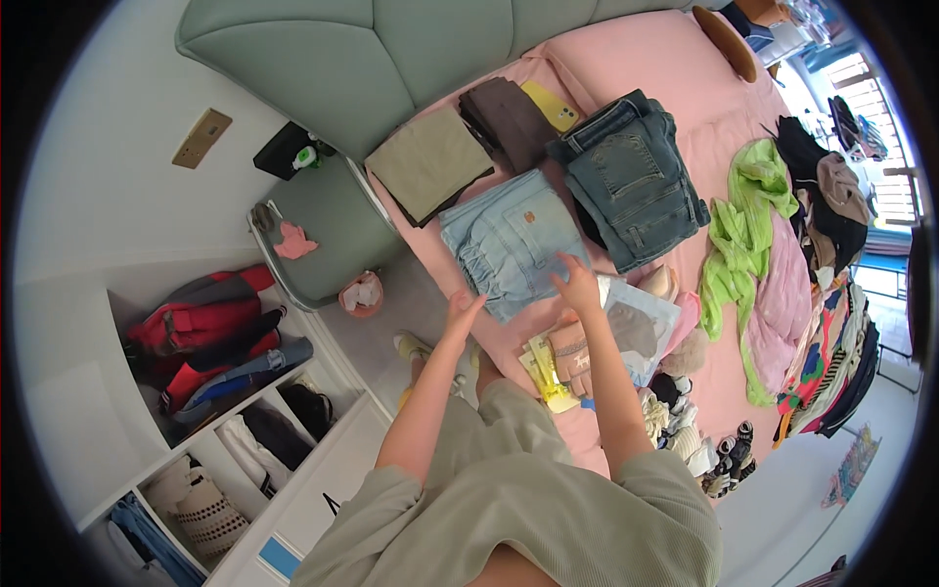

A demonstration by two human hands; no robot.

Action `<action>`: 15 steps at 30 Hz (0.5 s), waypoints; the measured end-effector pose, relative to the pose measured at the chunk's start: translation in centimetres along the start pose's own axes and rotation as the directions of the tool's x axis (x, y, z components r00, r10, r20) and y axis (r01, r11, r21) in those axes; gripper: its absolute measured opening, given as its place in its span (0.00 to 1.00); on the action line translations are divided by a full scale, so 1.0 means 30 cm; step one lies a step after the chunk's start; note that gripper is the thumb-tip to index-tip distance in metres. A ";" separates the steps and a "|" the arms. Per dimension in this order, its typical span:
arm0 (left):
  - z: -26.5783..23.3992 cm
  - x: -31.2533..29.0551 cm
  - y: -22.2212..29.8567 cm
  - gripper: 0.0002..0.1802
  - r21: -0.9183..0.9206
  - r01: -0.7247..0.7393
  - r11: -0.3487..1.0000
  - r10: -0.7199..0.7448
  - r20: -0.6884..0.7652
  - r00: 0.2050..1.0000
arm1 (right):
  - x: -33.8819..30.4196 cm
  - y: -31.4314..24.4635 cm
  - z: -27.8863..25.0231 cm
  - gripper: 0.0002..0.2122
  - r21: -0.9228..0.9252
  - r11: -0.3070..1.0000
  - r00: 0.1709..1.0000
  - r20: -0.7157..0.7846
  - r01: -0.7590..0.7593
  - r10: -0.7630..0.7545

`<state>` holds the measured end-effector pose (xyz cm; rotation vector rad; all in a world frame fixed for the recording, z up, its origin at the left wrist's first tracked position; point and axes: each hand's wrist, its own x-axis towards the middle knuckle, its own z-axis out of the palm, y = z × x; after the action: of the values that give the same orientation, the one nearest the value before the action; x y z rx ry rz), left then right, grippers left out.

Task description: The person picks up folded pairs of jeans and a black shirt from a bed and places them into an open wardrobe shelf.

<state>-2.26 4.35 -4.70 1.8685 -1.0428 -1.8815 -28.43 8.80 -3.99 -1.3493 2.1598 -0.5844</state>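
Here's our left hand (464,313) and right hand (579,287) at the near side of the light-blue jeans (523,235), each grip spread. We've those lying folded on the pink bed (722,147), left of the darker jeans (636,176).

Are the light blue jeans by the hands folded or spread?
Folded: the light blue jeans lie in a compact, layered block on the bed, left hand and right hand open at the near edge.

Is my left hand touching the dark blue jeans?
Apart: the head view shows folded light blue denim lying between your left hand and the dark blue jeans.
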 end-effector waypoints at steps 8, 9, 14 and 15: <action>0.100 0.073 -0.040 0.49 -0.205 0.080 0.975 -0.074 0.040 0.996 | 0.107 0.185 0.098 0.35 -0.054 0.991 0.992 -0.006 -0.123 0.123; 0.112 0.077 -0.041 0.49 -0.206 0.079 0.975 -0.073 0.034 0.997 | 0.116 0.196 0.099 0.35 -0.040 0.984 0.985 0.020 -0.172 0.173; 0.157 0.089 -0.074 0.52 -0.369 -0.002 0.929 -0.032 -0.088 0.996 | 0.143 0.262 0.102 0.38 0.058 0.983 0.984 0.033 -0.176 0.175; 0.149 0.097 -0.084 0.52 -0.369 0.001 0.929 -0.036 -0.090 0.995 | 0.148 0.262 0.100 0.38 0.058 0.983 0.984 0.038 -0.177 0.175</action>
<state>-6.14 5.45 -9.01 1.7295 -0.5896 -1.8252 -33.52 7.75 -11.93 -1.1142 2.1881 -0.5499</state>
